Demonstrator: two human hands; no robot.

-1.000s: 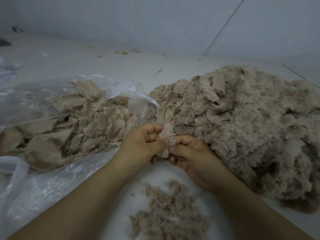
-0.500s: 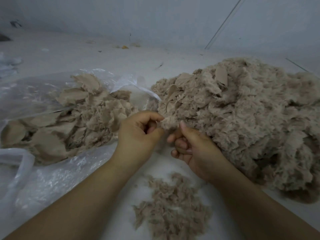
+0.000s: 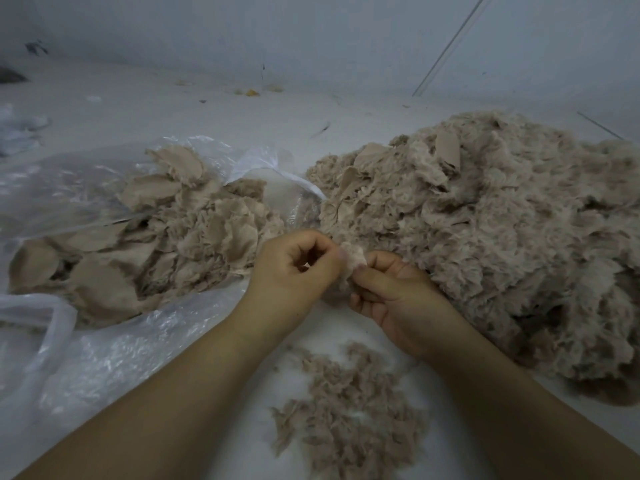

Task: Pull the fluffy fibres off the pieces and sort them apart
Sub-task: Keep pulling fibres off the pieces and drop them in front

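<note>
Plainly, both hands meet over the pale floor [image 3: 214, 109], pinching one small beige fluffy scrap [image 3: 353, 258] between them: the left hand [image 3: 294, 268] curls thumb and fingers on its left edge, the right hand [image 3: 391, 289] nips its lower right. It looks feather-light, limp and easily torn, so I'd grip the flat backing with one hand and tease fluff near its root. Stripped tan pieces [image 3: 145, 233] lie on clear plastic sheeting [image 3: 104, 358] to the left, the big unsorted fluffy heap [image 3: 502, 237] right, loose plucked fibres [image 3: 349, 410] nearest.

The plastic bag [image 3: 114, 351] was thin, clear and glossy; the beige cloth pieces [image 3: 194, 223] matt, the big heap [image 3: 502, 237] fluffy
</note>
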